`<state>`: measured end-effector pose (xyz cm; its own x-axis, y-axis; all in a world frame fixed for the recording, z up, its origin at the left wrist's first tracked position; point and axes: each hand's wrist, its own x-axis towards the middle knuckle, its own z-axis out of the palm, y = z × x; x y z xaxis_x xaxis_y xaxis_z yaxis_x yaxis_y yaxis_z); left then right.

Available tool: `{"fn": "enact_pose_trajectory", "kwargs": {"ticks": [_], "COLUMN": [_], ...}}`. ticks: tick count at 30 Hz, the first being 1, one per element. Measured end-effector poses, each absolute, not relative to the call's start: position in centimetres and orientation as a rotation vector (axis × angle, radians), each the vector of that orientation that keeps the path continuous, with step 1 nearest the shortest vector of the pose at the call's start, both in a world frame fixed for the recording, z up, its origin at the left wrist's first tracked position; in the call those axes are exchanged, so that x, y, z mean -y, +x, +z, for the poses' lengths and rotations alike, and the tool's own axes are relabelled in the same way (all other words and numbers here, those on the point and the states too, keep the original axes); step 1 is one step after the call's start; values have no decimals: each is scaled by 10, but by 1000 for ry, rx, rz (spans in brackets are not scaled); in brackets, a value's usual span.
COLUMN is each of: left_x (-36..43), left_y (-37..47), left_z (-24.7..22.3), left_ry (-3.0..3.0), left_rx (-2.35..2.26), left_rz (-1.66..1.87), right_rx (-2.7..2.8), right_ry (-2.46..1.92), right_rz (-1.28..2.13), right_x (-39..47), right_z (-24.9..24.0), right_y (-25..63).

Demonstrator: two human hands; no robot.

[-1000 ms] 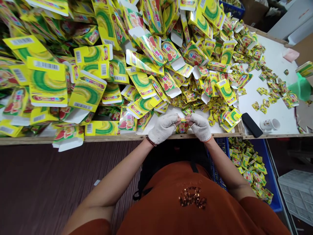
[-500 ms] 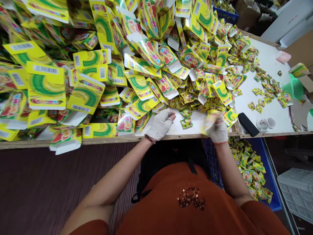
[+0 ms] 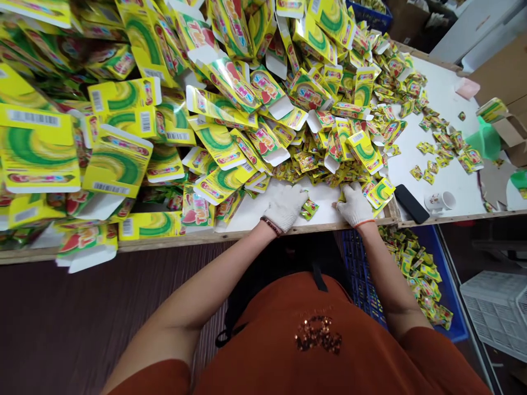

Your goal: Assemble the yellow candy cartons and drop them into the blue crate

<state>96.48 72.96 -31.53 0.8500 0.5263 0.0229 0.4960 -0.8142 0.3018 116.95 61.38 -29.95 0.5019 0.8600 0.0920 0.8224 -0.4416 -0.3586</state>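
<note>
The green packet (image 3: 309,209) lies on the white table (image 3: 245,214) between your two hands, just to the right of your left hand (image 3: 284,207) — that is the nearer one, and it hides part of what lies beside it. The packet sits at a slant; too much is covered to be sure of its long axis. Your left fingers curl down, but I cannot tell whether they are pinching anything. Your right hand (image 3: 354,206) is farther off, thumb pointing in toward the packet, fingertips by the edge of the heap of small packets (image 3: 308,162); whether it grips one, I cannot tell.

On the yellow cartons (image 3: 39,148) you have barcodes, green swirls and bubbly multicoloured lettering — turned or cut off, so the whole name does not read. The writing on your packet and the print on the white mug (image 3: 439,201) are too small to read.
</note>
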Motion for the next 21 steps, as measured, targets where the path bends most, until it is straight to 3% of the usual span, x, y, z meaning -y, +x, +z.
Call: {"fn": "enact_pose_trajectory", "kwargs": {"ticks": [5, 15, 21], "left_x": [-732, -735, -737], "left_y": [954, 952, 952], "left_z": [-317, -310, -316], "left_ry": [2597, 2444, 2424], "left_rx": [-950, -1041, -1127], "left_rz": [169, 129, 173], "right_rx": [1582, 1710, 1368], "right_ry": [-2213, -2395, -2101], "right_rz": [337, 293, 524], "right_x": [-600, -602, -602], "right_z": [-311, -301, -298], "right_y": [1174, 1157, 1146]}}
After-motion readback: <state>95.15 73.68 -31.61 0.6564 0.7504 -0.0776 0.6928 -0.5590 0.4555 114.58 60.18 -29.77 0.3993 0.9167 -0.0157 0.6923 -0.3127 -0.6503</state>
